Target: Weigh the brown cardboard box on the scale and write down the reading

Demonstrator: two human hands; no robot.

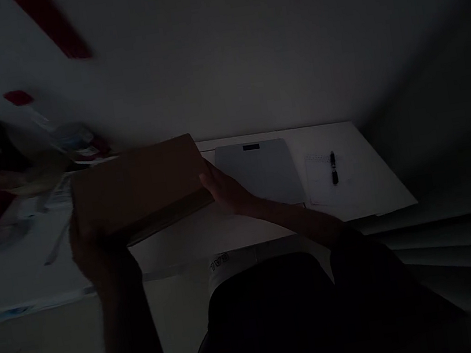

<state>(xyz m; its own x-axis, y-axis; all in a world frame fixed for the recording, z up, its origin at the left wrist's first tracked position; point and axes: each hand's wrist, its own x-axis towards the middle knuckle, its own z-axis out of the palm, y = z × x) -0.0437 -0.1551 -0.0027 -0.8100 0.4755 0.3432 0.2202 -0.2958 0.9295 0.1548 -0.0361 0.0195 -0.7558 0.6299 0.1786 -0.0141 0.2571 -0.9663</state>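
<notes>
The scene is very dark. I hold a flat brown cardboard box [136, 187] over the white table [378, 191], level and slightly tilted. My left hand [95, 252] grips its near left corner from below. My right hand [226, 189] grips its right end, fingers along the edge. Just to the right of the box a grey flat scale [265, 172] with a small dark display lies on the table.
A white notepad [321, 179] with a black pen [333, 168] on it lies right of the scale. Blurred packages and red items [27, 165] pile up at the left. A pale wall stands behind the table.
</notes>
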